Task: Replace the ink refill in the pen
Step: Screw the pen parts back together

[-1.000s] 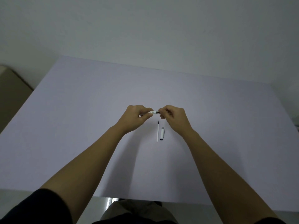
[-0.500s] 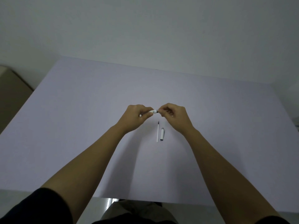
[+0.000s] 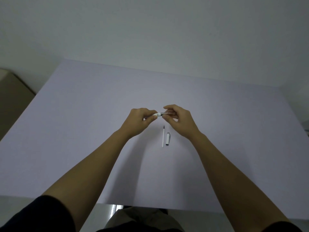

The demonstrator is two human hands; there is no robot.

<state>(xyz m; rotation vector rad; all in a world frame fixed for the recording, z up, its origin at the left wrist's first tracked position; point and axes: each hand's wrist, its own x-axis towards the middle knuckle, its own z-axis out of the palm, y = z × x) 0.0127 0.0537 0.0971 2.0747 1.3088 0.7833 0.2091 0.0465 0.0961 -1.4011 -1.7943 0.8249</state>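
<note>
My left hand [image 3: 139, 121] grips the white pen barrel [image 3: 157, 114] above the middle of the table, most of the barrel hidden in the fist. My right hand [image 3: 180, 122] pinches the pen's dark tip section [image 3: 165, 113] between thumb and fingers, its other fingers spread. The two parts look joined or nearly so; I cannot tell which. On the table just below the hands lie a thin white ink refill [image 3: 163, 136] with a dark tip pointing away, and beside it on the right the white pen cap [image 3: 167, 140].
The pale lavender table [image 3: 83, 123] reaches to a grey wall at the back. A brown box or cabinet [image 3: 11, 101] stands off the table's left edge. The near edge of the table lies just above my lap.
My right hand has loosened and shifted slightly right, fingers spreading, so more of the dark tip section shows between the hands. The refill and cap have not moved.
</note>
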